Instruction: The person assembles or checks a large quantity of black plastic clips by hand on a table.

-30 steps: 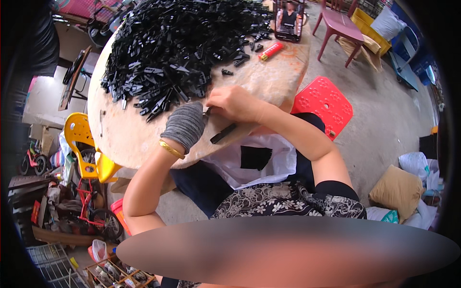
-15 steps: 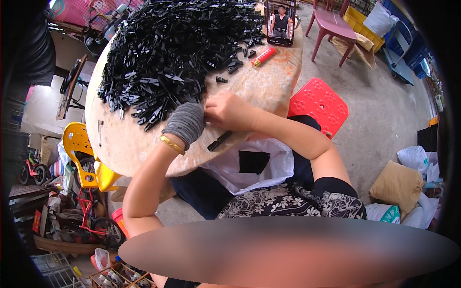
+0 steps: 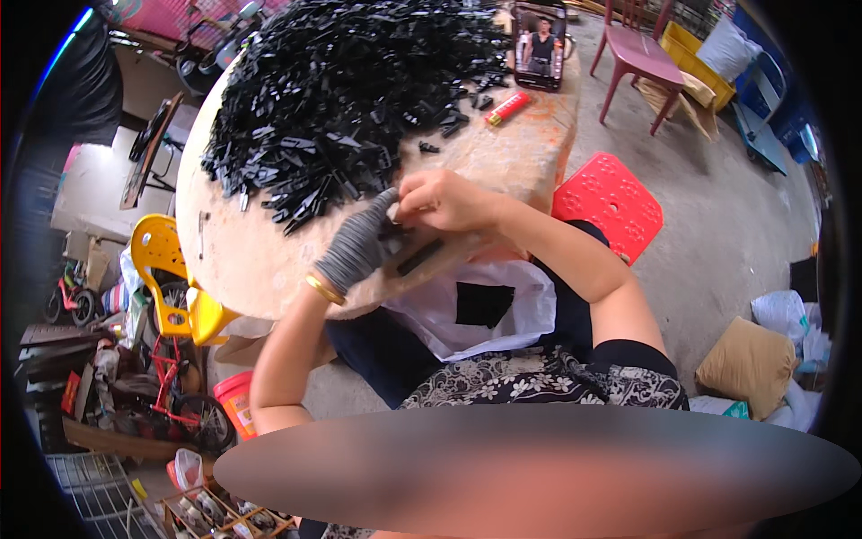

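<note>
A big heap of small black plastic clip-like pieces (image 3: 305, 108) covers the far left of the round table (image 3: 260, 278). My left hand (image 3: 355, 244), in a grey knitted glove, is closed at the near edge of the heap, its fingertips meeting those of my right hand. My bare right hand (image 3: 440, 199) is bent in a pinch; whatever lies between the fingertips is too small to make out. Close below both hands, a longer black piece (image 3: 419, 257) lies on the tabletop. A dark blurred shape shows beside my left palm.
An open white bag (image 3: 422, 328) with a black patch rests on my lap. On the table are a red tube (image 3: 508, 109), a propped phone (image 3: 539, 49) and a thin pen-like item (image 3: 203, 235). A red stool (image 3: 620, 202) stands right, a yellow chair (image 3: 148, 242) left.
My view has shifted, so the table sits slightly further right. My left hand has turned, its fingers now stretching up toward the right fingertips. My right hand has lifted a little and stays pinched.
</note>
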Available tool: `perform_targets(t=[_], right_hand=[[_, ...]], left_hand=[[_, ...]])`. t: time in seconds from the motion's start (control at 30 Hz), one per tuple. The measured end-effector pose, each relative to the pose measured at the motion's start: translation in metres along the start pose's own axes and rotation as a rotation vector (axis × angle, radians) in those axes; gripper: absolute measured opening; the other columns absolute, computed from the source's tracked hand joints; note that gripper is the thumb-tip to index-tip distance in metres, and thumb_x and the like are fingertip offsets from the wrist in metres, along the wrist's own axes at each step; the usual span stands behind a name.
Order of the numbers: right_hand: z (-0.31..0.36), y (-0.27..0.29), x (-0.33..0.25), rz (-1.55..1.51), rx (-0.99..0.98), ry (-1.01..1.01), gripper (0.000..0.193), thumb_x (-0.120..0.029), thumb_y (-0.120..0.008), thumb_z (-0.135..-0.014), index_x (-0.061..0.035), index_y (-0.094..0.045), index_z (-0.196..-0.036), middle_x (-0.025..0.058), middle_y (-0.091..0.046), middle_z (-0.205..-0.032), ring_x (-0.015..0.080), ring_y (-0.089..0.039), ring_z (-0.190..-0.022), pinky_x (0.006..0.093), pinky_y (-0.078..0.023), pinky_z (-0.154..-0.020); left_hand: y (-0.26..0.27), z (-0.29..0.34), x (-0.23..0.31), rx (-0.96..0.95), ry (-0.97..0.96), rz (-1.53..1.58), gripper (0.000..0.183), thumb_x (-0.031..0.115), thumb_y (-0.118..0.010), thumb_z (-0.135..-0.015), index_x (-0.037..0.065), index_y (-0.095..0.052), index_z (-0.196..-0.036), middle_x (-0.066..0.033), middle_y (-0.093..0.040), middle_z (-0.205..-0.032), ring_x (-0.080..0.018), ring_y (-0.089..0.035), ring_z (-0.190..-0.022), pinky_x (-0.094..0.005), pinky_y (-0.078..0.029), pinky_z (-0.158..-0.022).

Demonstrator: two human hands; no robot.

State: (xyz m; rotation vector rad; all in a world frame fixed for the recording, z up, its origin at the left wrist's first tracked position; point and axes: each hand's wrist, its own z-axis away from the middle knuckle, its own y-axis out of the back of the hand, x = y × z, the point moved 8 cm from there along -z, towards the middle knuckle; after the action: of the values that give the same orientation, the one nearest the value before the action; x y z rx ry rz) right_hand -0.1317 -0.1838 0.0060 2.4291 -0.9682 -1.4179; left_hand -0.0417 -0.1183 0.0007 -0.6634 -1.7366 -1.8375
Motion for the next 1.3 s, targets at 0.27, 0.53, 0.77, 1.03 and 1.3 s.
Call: perform_targets(t=[0.27,0.53,0.77,1.03,1.3], right_hand=[[0.003,0.002,0.005,-0.157,-0.093,-0.293,0.024,-0.011,-0.07,-0.074,-0.0001,-0.058,-0.092,0.0097,-0.064,-0.081,0.0165,-0.061,-0.072,0.0298,-0.051,-0.068],[0.0,0.025,-0.01,0.371,0.263,0.036,0.018,-0.013,-0.062,-0.074,-0.0038,-0.062,-0.09,0.0079,-0.063,-0.086,0.0254,-0.058,-0.085,0.0376,-0.043,-0.081],[0.008,0.034,0.015,0.908,0.419,-0.225,0.037,-0.011,-0.052,-0.077,-0.004,-0.057,-0.113,0.01,-0.054,-0.117,0.027,-0.05,-0.106,0.0418,-0.037,-0.09],[-0.005,0.033,0.025,0.834,-0.03,-0.499,0.014,-0.011,-0.049,-0.078,-0.003,-0.059,-0.083,0.0155,-0.055,-0.085,0.032,-0.057,-0.09,0.0412,-0.046,-0.078],[-0.025,-0.01,0.006,0.442,-0.048,-0.293,0.014,-0.007,-0.05,-0.079,0.0005,-0.06,-0.085,0.0195,-0.055,-0.093,0.0356,-0.056,-0.091,0.0401,-0.046,-0.081]], left_hand=[[-0.002,0.025,0.059,0.182,-0.16,-0.195,0.063,0.015,-0.068,-0.078,0.009,-0.04,-0.135,-0.0161,-0.062,-0.104,-0.029,-0.063,-0.088,-0.0342,-0.05,-0.078],[0.057,-0.003,-0.011,0.472,-0.122,-0.187,0.034,0.033,-0.061,-0.084,0.008,-0.061,-0.106,-0.0155,-0.062,-0.092,-0.034,-0.059,-0.087,-0.0412,-0.048,-0.074],[0.045,-0.014,-0.03,0.489,0.077,-0.539,0.031,0.035,-0.063,-0.08,0.01,-0.058,-0.097,-0.0169,-0.055,-0.09,-0.0362,-0.057,-0.08,-0.0444,-0.046,-0.069],[0.053,-0.003,-0.025,0.663,-0.144,-0.303,0.033,0.012,-0.059,-0.081,0.011,-0.055,-0.114,-0.0175,-0.062,-0.089,-0.0338,-0.06,-0.084,-0.0397,-0.048,-0.074],[0.059,0.007,-0.036,0.7,-0.062,-0.184,0.047,0.009,-0.059,-0.079,0.003,-0.046,-0.124,-0.0174,-0.065,-0.089,-0.0336,-0.062,-0.079,-0.0407,-0.049,-0.07]])
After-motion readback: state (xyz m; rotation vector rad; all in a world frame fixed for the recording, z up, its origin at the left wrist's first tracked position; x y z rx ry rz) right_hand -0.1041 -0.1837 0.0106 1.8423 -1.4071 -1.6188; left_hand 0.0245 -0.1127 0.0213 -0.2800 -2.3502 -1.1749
